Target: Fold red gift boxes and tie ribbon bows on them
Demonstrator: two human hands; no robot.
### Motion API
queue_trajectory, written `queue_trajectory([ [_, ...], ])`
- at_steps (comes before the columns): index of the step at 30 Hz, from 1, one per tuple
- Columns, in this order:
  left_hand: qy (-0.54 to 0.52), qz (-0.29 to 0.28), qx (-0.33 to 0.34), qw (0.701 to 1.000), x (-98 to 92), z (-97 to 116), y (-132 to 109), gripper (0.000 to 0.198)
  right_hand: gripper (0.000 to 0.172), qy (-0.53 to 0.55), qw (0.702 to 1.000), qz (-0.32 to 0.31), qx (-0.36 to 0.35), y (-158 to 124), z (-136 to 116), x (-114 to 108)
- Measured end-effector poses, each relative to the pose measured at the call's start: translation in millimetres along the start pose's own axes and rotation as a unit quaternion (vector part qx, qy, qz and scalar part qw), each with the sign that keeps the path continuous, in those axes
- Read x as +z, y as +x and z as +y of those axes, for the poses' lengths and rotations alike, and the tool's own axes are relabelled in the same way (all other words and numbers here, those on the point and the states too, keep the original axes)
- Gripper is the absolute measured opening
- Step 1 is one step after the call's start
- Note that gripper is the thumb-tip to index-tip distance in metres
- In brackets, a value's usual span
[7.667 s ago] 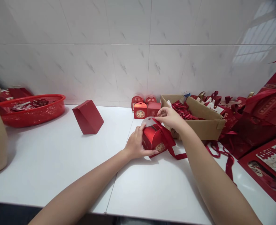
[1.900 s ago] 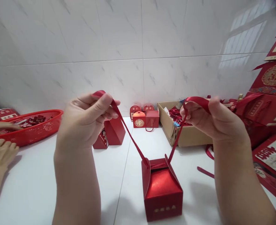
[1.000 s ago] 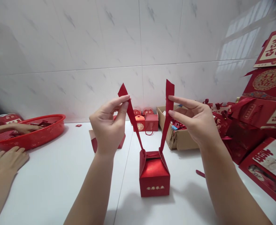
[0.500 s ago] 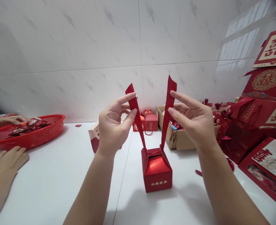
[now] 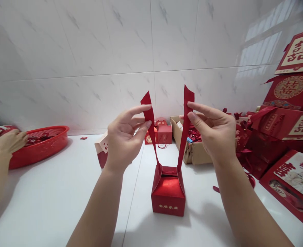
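A small red gift box (image 5: 168, 203) with gold characters on its front stands upright on the white table, its top folded together. A red ribbon (image 5: 183, 137) threads through the top, and its two ends rise in a V. My left hand (image 5: 128, 135) pinches the left end between thumb and fingers, close to its pointed tip. The right end is pinched the same way by my right hand (image 5: 214, 132). Both ends look taut above the box. Behind my left wrist a white-and-red box (image 5: 101, 150) is partly hidden.
A cardboard box (image 5: 198, 156) full of red items stands behind my right hand. Small red boxes (image 5: 165, 133) sit by the wall. Stacked red boxes (image 5: 288, 91) rise at right. At left, a co-worker's hands (image 5: 6, 142) are at a red basket (image 5: 44, 151).
The gift box has shifted slightly left and toward me, with both ribbon ends still held. The co-worker's hands have moved together at the basket's left side.
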State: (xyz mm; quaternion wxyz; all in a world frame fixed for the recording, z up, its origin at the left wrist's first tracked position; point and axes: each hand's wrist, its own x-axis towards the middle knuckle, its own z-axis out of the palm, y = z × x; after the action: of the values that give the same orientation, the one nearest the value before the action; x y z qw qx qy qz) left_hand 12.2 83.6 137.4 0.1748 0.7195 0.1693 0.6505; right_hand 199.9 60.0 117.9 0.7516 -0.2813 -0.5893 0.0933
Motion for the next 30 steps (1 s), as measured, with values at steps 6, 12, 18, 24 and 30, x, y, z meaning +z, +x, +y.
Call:
queue_trajectory([
  [6,-0.061,0.050,-0.011,0.997,1.5,0.3,1.5,0.041,0.029,0.006,0.999,-0.014,0.029,-2.5,-1.3,3.7],
  [12,-0.087,0.039,-0.055,0.994,5.4,4.1,-1.2,0.045,0.036,-0.001,0.995,-0.080,0.062,-6.2,-4.4,11.0],
  [18,-0.092,-0.028,-0.090,0.991,12.4,8.0,-5.5,0.054,0.034,0.073,0.981,-0.168,0.066,-6.5,-7.1,14.3],
  [24,-0.059,-0.056,-0.128,0.988,15.8,7.2,-6.9,0.061,0.028,0.056,0.987,-0.126,0.086,-8.8,-8.0,16.2],
  [30,-0.086,-0.106,-0.174,0.975,14.7,7.3,-6.1,0.043,0.048,0.084,0.978,-0.131,0.140,-7.8,-6.5,15.8],
])
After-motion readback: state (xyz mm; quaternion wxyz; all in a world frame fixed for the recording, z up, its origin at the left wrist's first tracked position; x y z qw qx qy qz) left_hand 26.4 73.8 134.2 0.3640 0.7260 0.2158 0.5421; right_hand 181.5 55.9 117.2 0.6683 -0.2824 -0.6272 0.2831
